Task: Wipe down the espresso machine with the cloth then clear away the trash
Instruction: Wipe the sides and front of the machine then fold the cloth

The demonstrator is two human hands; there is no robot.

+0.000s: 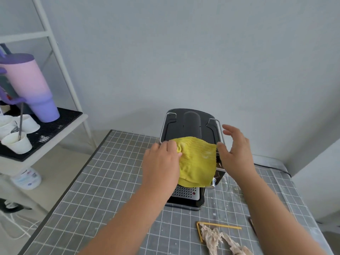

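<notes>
A grey gridded counter (pixel 110 181) carries the machine (pixel 190 126). Left hand (pixel 161 162) fingers (pixel 171 144) press the yellow cloth (pixel 197 161) draped over its front; right hand (pixel 233 151) hovers released beside it. Trash (pixel 219 236) lies nearer, below the right wrist.

Left hand (pixel 161 161) pressed flat, fingers (pixel 172 146) extended — right hand (pixel 235 153) open, raised.
</notes>
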